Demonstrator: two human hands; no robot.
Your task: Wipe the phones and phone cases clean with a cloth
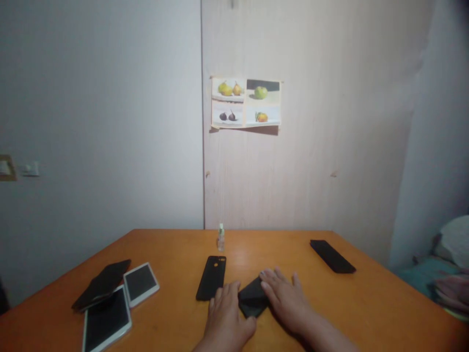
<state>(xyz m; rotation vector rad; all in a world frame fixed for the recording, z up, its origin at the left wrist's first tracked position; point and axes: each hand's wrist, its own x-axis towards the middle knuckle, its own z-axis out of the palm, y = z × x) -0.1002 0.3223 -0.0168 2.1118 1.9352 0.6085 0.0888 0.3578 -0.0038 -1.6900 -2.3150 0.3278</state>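
A small dark folded piece, which looks like cloth (252, 297), lies on the table between my hands. My right hand (287, 299) rests flat over its right edge with the fingers stretched out. At its left edge is my left hand (227, 318), fingers extended forward and thumb apart, touching or very close to the lower corner. Just beyond my left fingertips lies a black phone case (212, 277) with a camera cutout and a round hole. Part of the folded piece is hidden under my right fingers.
A small clear bottle (221, 239) stands near the table's (176, 274) far edge. To the left lie a larger white-framed tablet (108, 318), a smaller white-framed device (141, 283) and a dark flat cover (104, 283) overlapping the tablet. At far right is a black flat case (332, 256).
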